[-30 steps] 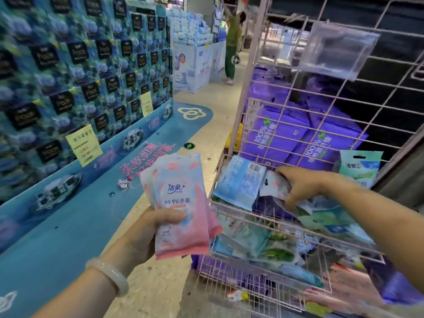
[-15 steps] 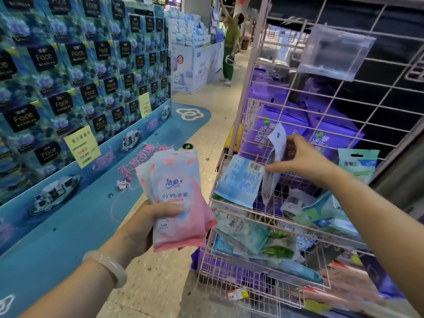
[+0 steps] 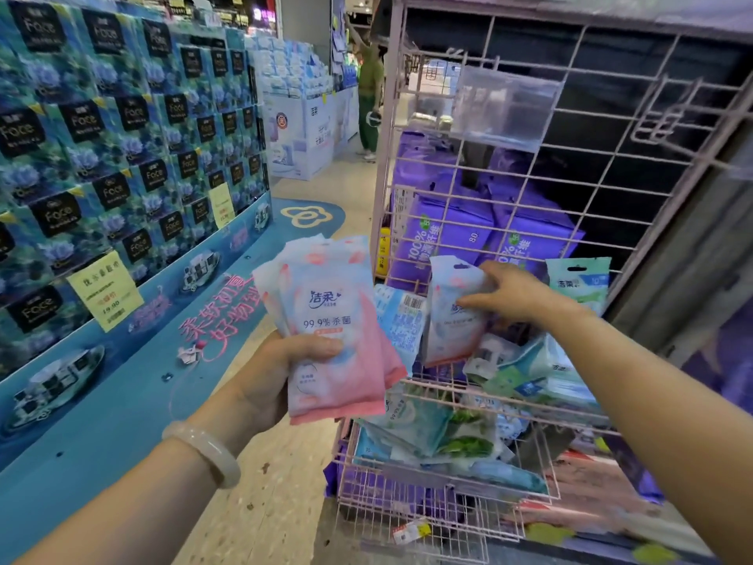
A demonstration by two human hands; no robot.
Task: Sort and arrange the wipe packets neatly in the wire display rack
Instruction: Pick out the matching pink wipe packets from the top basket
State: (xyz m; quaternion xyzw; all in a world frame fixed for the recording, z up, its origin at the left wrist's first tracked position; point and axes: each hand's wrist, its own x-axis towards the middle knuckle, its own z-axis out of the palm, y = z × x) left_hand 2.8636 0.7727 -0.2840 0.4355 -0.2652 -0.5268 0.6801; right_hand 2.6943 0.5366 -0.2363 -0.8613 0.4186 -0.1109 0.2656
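Note:
My left hand [image 3: 281, 375] grips a fanned stack of pink-and-blue wipe packets [image 3: 332, 332] just left of the pink wire display rack [image 3: 456, 385]. My right hand [image 3: 509, 293] holds one more pink-and-blue packet [image 3: 450, 320] upright over the rack's upper basket. A blue packet [image 3: 401, 324] leans against the basket's left end, and green-and-white packets [image 3: 538, 377] lie jumbled on its right. The lower basket [image 3: 444, 479] holds several green and blue packets in a loose pile. One green packet [image 3: 578, 283] hangs at the right.
Purple wipe packs [image 3: 444, 234] are stacked behind the rack's grid, with a clear plastic holder [image 3: 505, 108] clipped above. A wall of blue tissue boxes [image 3: 102, 148] stands at the left. A person in green [image 3: 368, 95] stands far down the aisle.
My right hand has lifted a pink-and-blue packet out of the upper basket and turned it upright, carrying it left toward the stack. My left hand kept its stack steady.

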